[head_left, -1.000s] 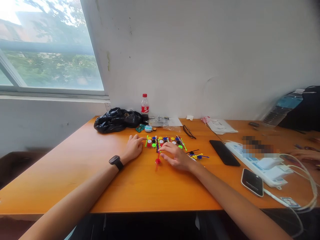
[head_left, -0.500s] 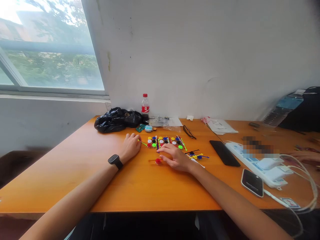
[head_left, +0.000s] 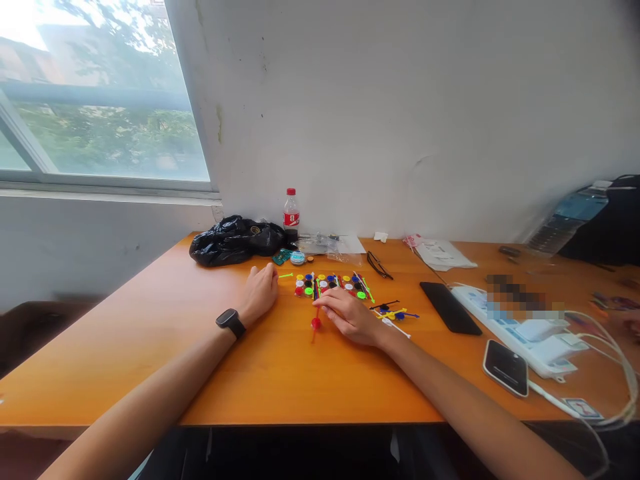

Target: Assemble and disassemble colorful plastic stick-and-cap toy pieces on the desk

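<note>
My left hand [head_left: 259, 292], wearing a black watch [head_left: 231, 321], rests on the table with curled fingers. A green plastic arrow [head_left: 286, 275] juts out from its fingertips. My right hand [head_left: 349, 315] is over a red spinner [head_left: 316, 323], a round base with a thin arrow that looks blurred. Its outstretched fingers are at the arrow's far end, and the thumb is partly hidden. Just beyond lie rows of coloured discs [head_left: 300, 284] in yellow, blue, white, black, red and green, with arrows laid between them. Right of my wrist is a loose group of coloured spinners [head_left: 393, 312].
Along the wall are a black plastic bag [head_left: 230, 243], a cola bottle [head_left: 291, 217], a small round tin [head_left: 297, 258] and glasses [head_left: 379, 265]. Rightward lie a black phone [head_left: 450, 307], a power strip [head_left: 520, 333] with cables, and another phone [head_left: 505, 367].
The red spinner's arrow has turned from sideways to pointing away from me. My right fingers have drawn closer together at its end. The green arrow at my left hand has shifted farther away.
</note>
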A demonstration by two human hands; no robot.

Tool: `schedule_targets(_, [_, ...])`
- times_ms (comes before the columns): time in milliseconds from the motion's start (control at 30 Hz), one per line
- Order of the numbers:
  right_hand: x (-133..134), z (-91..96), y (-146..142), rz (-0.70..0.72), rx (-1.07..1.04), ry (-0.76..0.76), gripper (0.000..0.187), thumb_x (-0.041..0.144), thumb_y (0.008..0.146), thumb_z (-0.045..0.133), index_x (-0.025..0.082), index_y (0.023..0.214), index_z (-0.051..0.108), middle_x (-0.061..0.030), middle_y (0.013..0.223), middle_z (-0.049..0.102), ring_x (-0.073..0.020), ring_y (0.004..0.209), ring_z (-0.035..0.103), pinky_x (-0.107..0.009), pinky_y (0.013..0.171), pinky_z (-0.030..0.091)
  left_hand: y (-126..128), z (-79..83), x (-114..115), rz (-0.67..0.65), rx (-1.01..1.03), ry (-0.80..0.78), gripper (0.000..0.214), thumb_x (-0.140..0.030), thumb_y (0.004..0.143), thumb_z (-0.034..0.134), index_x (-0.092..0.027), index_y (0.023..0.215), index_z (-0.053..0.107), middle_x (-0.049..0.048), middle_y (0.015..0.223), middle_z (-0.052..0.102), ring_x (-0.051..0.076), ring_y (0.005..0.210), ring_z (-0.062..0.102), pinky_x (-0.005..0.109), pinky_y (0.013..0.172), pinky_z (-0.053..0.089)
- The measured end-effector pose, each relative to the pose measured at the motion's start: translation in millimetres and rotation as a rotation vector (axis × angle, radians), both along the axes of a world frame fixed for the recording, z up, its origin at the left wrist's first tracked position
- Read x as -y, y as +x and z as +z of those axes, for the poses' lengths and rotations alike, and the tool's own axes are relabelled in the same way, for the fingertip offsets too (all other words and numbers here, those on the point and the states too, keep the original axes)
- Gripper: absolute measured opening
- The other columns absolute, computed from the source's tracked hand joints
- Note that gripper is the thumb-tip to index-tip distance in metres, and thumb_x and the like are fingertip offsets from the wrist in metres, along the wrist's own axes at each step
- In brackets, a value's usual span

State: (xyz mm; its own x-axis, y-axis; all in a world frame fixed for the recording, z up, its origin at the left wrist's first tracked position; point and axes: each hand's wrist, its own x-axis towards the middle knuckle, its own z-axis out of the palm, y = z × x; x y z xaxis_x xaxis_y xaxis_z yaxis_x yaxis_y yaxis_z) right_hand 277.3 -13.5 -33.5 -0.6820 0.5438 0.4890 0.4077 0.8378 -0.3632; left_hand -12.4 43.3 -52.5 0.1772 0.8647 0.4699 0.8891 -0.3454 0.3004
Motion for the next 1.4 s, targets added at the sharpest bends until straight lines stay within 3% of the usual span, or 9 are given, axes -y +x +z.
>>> schedule_targets(267, [2, -0.2, -1, 0.013, 0.005, -0.011, 0.028, 0.022, 0.107, 0.051, 0.023, 0.131, 0.066, -0.0115, 0.120, 0.070, -0.0267, 0.118, 0.060, -0.045, 0.105, 0.052, 2, -3.1, -4, -0.038, 0.189, 0.075, 0.032, -0.029, 0.104, 0.044, -0.019, 0.118, 0.072, 0.0113, 0.110, 0.076, 0.030, 0.102, 0.060, 0.043, 0.091, 0.046])
schedule_targets(500, [4, 2.3, -3, 0.054, 0.022, -0.020, 0.031, 0.018, 0.105, 0.052, 0.022, 0.132, 0.066, -0.0123, 0.128, 0.069, -0.0261, 0.122, 0.061, -0.048, 0.110, 0.050, -1, -6.0, -8, -0.005, 0.375, 0.027, 0.028, -0.033, 0.104, 0.047, -0.022, 0.113, 0.071, 0.0074, 0.103, 0.077, 0.027, 0.099, 0.061, 0.040, 0.088, 0.048])
schedule_targets(700, [9, 6.8, -7, 0.092, 0.037, -0.034, 0.032, 0.014, 0.106, 0.048, 0.023, 0.130, 0.067, -0.0113, 0.130, 0.071, -0.0243, 0.123, 0.063, -0.046, 0.110, 0.049, 6, -0.8, 1, -0.050, 0.384, 0.039, 0.022, -0.037, 0.103, 0.054, -0.023, 0.107, 0.070, 0.0051, 0.107, 0.077, 0.026, 0.099, 0.061, 0.039, 0.088, 0.049])
schedule_targets(833, [15, 7.2, -9, 0.073, 0.105, -0.037, 0.023, 0.027, 0.104, 0.061, 0.025, 0.125, 0.069, -0.0087, 0.121, 0.074, -0.0249, 0.118, 0.062, -0.047, 0.110, 0.046, 13, 4.3, 10, -0.092, 0.382, 0.025, 0.017, -0.035, 0.099, 0.060, -0.023, 0.101, 0.071, 0.0038, 0.103, 0.077, 0.025, 0.098, 0.061, 0.039, 0.088, 0.049])
schedule_targets(933, [17, 5.9, -10, 0.031, 0.158, -0.015, 0.014, 0.031, 0.101, 0.066, 0.025, 0.110, 0.073, -0.0076, 0.111, 0.074, -0.0257, 0.112, 0.062, -0.048, 0.106, 0.045, 19, 7.4, 17, -0.128, 0.383, 0.018, 0.015, -0.034, 0.098, 0.063, -0.023, 0.096, 0.072, 0.0038, 0.100, 0.077, 0.025, 0.097, 0.062, 0.039, 0.088, 0.050])
schedule_targets(1067, [15, 10.7, -7, 0.041, 0.180, -0.025, 0.005, 0.021, 0.095, 0.068, 0.023, 0.096, 0.072, -0.0065, 0.100, 0.072, -0.0237, 0.101, 0.063, -0.041, 0.096, 0.048, 25, 11.9, 24, -0.213, 0.375, -0.012, 0.018, -0.037, 0.097, 0.066, -0.023, 0.091, 0.075, 0.0034, 0.097, 0.079, 0.024, 0.095, 0.063, 0.038, 0.087, 0.051])
schedule_targets(1233, [13, 25.2, 10, 0.016, 0.244, -0.139, 0.015, 0.006, 0.084, 0.062, 0.021, 0.083, 0.065, -0.0021, 0.089, 0.066, -0.0167, 0.078, 0.059, -0.028, 0.067, 0.044, 31, 14.4, 29, -0.315, 0.340, -0.069, 0.027, -0.042, 0.100, 0.063, -0.024, 0.086, 0.077, 0.0033, 0.087, 0.076, 0.022, 0.087, 0.062, 0.036, 0.082, 0.050])
schedule_targets(1400, [7, 30.1, 28, -0.064, 0.295, -0.204, 0.018, 0.003, 0.073, 0.063, 0.020, 0.071, 0.057, -0.0005, 0.083, 0.061, -0.0144, 0.072, 0.055, -0.025, 0.060, 0.037, 36, 11.1, 35, -0.435, 0.268, -0.132, 0.029, -0.040, 0.102, 0.057, -0.025, 0.095, 0.080, 0.0043, 0.088, 0.076, 0.022, 0.085, 0.061, 0.035, 0.080, 0.051])
